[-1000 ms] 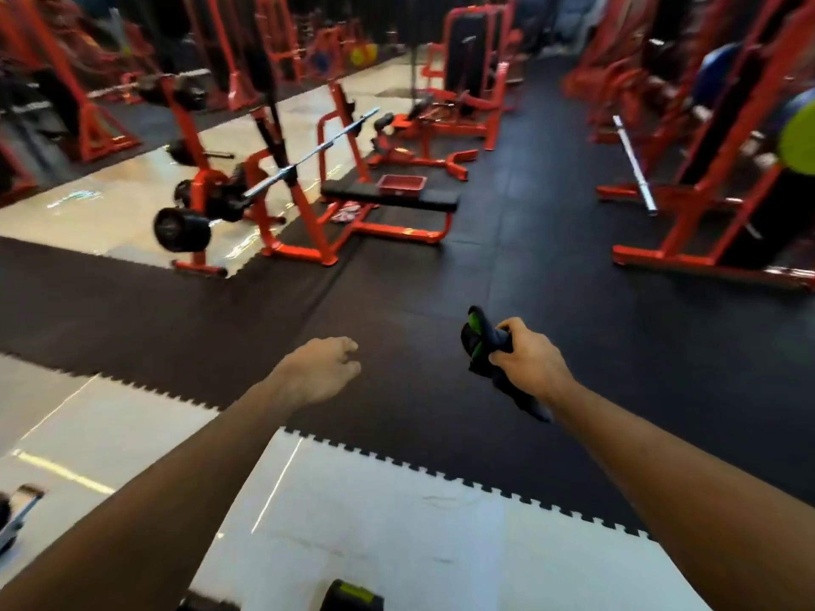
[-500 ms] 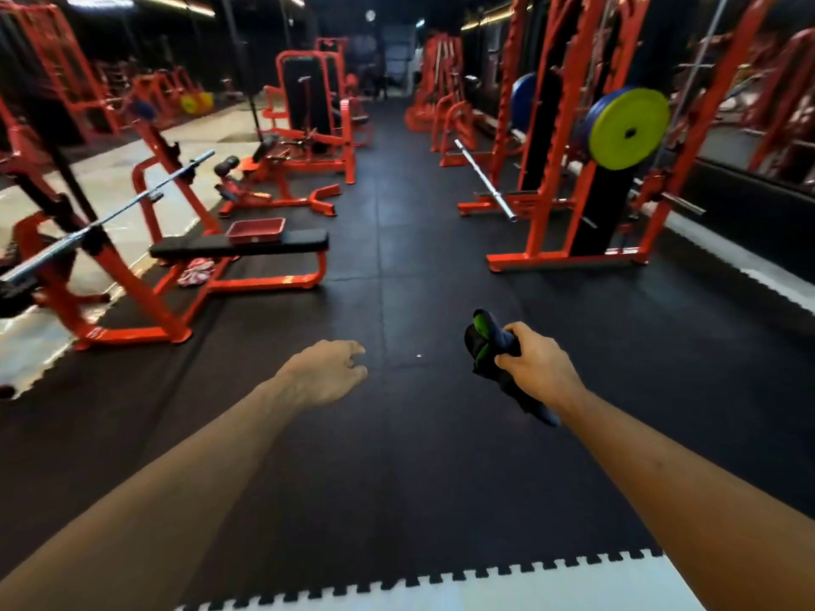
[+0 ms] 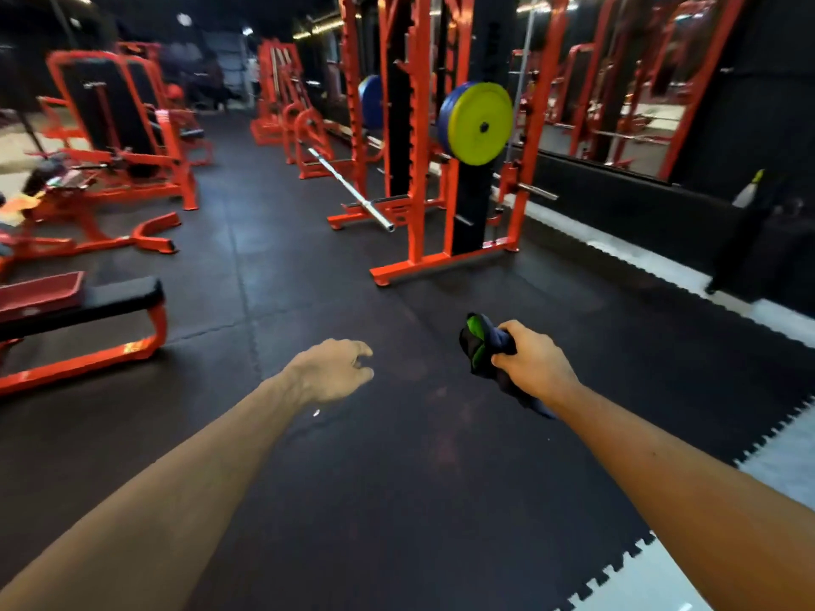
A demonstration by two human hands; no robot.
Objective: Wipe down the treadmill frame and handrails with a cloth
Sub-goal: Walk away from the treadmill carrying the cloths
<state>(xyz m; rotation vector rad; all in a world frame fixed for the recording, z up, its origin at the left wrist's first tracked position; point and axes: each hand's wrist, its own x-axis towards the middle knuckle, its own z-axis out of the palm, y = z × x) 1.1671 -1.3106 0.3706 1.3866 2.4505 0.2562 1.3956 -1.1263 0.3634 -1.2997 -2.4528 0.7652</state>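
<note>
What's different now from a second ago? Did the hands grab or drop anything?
The view swung right: the bench slid to the left edge, the rack with the yellow plate came up ahead, and black mat now lies underfoot where white tiles were. Nothing was grabbed or dropped. The right hand still grips the cloth, and the left hand stays empty, fingers loosely curled.

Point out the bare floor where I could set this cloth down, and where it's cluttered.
Bare: the black mat straight ahead, bordered by the flat bench on the left and the orange rack beyond. Crowded: the rack's foot, where a barbell juts out, and around the left machines.
</note>
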